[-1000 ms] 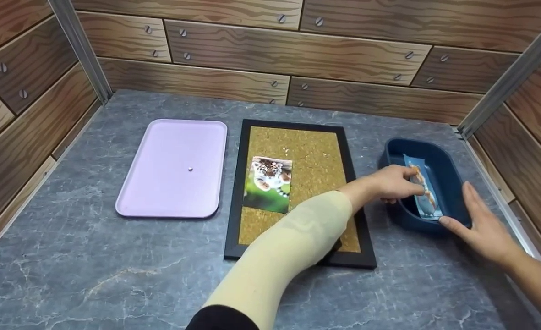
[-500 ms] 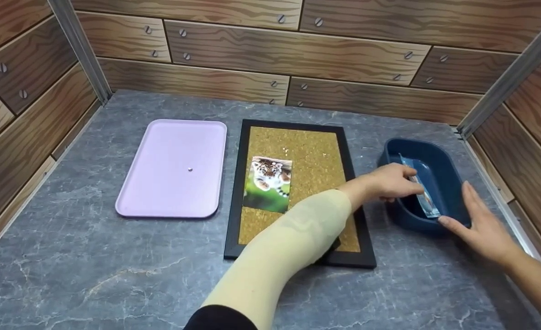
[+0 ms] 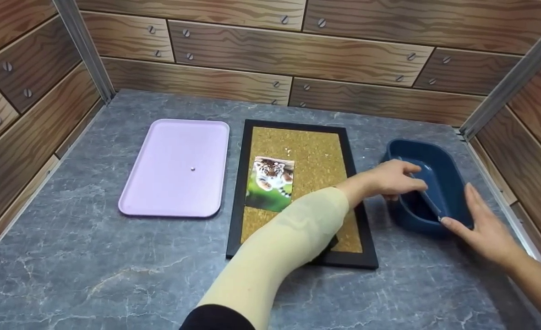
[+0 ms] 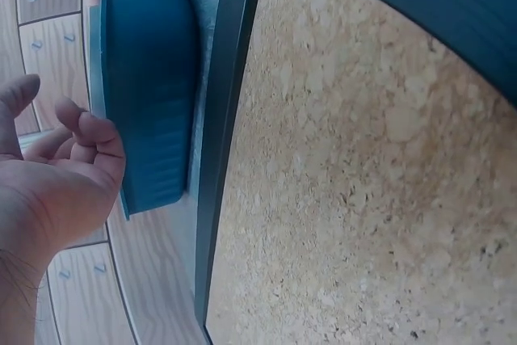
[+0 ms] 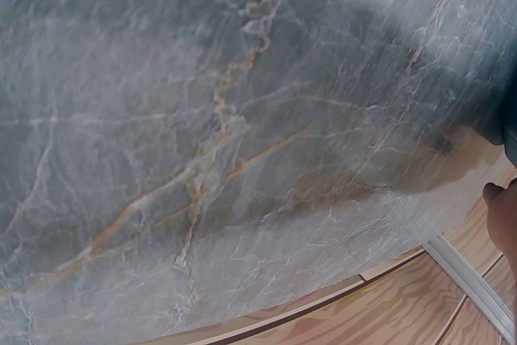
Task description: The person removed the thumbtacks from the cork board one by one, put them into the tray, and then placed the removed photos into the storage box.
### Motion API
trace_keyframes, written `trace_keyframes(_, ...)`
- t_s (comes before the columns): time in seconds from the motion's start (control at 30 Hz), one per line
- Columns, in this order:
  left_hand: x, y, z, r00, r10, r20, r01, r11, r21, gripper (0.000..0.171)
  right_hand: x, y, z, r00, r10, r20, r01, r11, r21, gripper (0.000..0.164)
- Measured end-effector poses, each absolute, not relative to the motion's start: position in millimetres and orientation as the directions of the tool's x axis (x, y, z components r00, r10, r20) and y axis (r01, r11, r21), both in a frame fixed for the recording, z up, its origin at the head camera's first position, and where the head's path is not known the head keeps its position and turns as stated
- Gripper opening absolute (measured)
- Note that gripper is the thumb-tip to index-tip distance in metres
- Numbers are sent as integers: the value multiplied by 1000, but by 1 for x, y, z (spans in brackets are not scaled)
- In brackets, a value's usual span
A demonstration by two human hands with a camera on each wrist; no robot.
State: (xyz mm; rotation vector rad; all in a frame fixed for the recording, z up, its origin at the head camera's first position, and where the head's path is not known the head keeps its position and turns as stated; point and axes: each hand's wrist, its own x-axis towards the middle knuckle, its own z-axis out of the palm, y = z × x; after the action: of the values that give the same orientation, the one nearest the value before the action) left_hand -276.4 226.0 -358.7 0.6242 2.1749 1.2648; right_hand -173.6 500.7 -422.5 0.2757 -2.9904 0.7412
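Observation:
A dark blue container (image 3: pixel 451 201) stands at the right, and a thin, light edge of a blue packet (image 3: pixel 432 204) runs inside it. My right hand (image 3: pixel 488 229) grips the container's near right side, fingers along the outer wall, thumb over the rim beside the packet's end. My left hand (image 3: pixel 396 178) reaches across to the container's left rim. Two of its digits extend over the inside. In the left wrist view its other fingers (image 4: pixel 101 131) curl at the rim, with the thumb spread apart. I cannot tell whether this hand pinches the packet.
A black-framed corkboard (image 3: pixel 316 174) lies mid-table, partly under the left forearm, with a tiger cub picture (image 3: pixel 270 183) and small pale bits (image 3: pixel 288 151) on it. A lilac tray (image 3: pixel 174 192) at the left bears one tiny silvery piece (image 3: pixel 193 169). Wood-patterned walls enclose the table.
The packet has turned from showing its broad printed face to nearly edge-on inside the container. Both hands have stayed almost in place. The head view has shifted slightly.

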Motion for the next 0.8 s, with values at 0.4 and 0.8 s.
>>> trace_keyframes(0.4, -280, 203, -348, -707, 691, -152, 112, 322, 940, 57, -175, 500, -423, -982, -165, 88, -187, 870, -456, 98)
trace_keyframes(0.8, -288, 159, -326, -711, 702, -34, 134, 182, 974, 60, -177, 497, -425, -986, -141, 84, -164, 884, -439, 99)
